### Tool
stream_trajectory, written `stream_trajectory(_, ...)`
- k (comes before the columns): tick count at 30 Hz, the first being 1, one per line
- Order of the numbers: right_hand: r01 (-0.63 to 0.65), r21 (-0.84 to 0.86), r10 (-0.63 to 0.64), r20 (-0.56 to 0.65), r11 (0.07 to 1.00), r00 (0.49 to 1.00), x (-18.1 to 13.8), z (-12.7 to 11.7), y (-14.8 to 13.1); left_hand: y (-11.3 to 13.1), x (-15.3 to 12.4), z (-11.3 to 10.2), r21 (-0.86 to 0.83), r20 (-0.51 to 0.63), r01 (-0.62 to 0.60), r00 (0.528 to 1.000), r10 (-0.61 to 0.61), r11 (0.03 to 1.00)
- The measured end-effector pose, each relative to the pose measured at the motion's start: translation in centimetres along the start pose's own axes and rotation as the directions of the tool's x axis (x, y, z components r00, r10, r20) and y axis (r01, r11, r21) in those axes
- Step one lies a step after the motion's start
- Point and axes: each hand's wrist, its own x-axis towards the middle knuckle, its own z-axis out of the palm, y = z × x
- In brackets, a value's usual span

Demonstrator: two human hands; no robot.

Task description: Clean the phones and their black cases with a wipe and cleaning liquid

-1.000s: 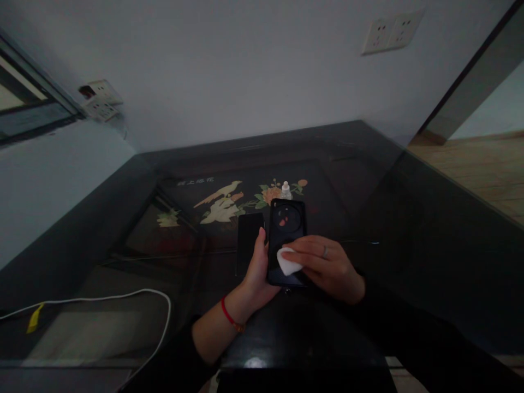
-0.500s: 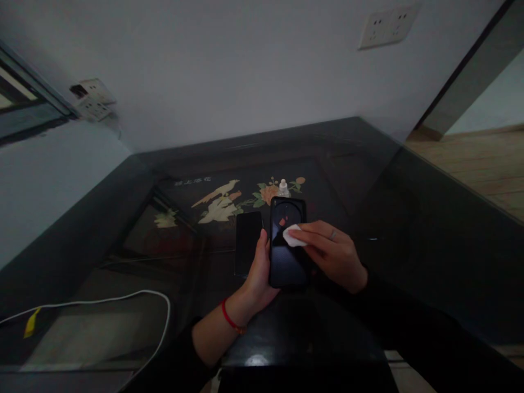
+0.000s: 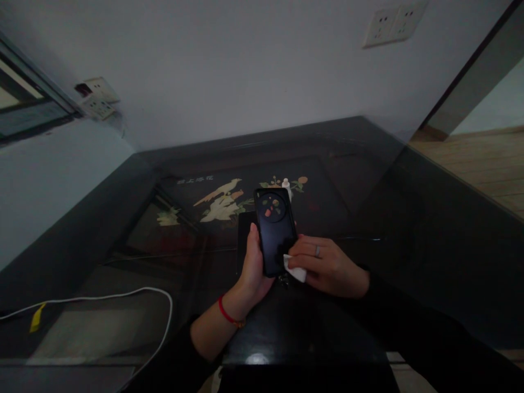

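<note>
My left hand (image 3: 250, 268) grips a black phone case (image 3: 273, 229) from its left side and holds it above the table, tilted a little to the left, with its round camera opening at the top. Pinched in the fingers of my right hand (image 3: 325, 265) is a small white wipe (image 3: 295, 271), pressed against the lower right edge of the case. A dark phone (image 3: 244, 234) lies flat on the glass just behind my left hand. Beyond the case stands a small white bottle (image 3: 287, 187).
The dark glass-topped table (image 3: 368, 218) has a painted bird and flowers under the glass. A white cable (image 3: 123, 297) with a yellow tag loops at the left front. Wall sockets (image 3: 393, 24) sit on the white wall; another socket (image 3: 96, 95) is at left.
The wipe slid from the camera ring down to the case's lower right edge. My left hand raised and tilted the case leftwards.
</note>
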Motion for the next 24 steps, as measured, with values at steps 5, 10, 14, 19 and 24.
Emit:
stream_trajectory(5, -0.017, -0.038, 0.015, -0.057, 0.999, 0.998, -0.1, 0.0, 0.1, 0.0, 0.0, 0.0, -0.012, -0.011, -0.011, 1.000, 0.011, 1.000)
stream_trajectory(10, -0.012, -0.042, 0.011, -0.009, 0.999, 1.000, 0.1, -0.1, 0.0, -0.1, 0.0, 0.0, -0.014, -0.026, -0.014, 1.000, 0.014, 1.000)
stream_trajectory(14, -0.026, -0.082, 0.026, 0.000, 0.996, 1.000, 0.1, -0.2, 0.3, 0.0, -0.1, 0.1, -0.045, -0.033, -0.003, 0.999, 0.002, 0.999)
stream_trajectory(19, -0.270, -0.208, 0.233, -0.188, 0.940, 0.954, -0.3, -0.3, 1.0, -0.5, -0.3, -0.1, -0.043, -0.009, 0.019, 1.000, -0.019, 0.999)
stream_trajectory(24, -0.422, -0.209, 0.361, -0.275, 0.882, 0.891, -0.6, -0.8, 1.9, -0.9, -0.7, -0.2, 0.061, 0.015, 0.107, 0.994, -0.108, 0.992)
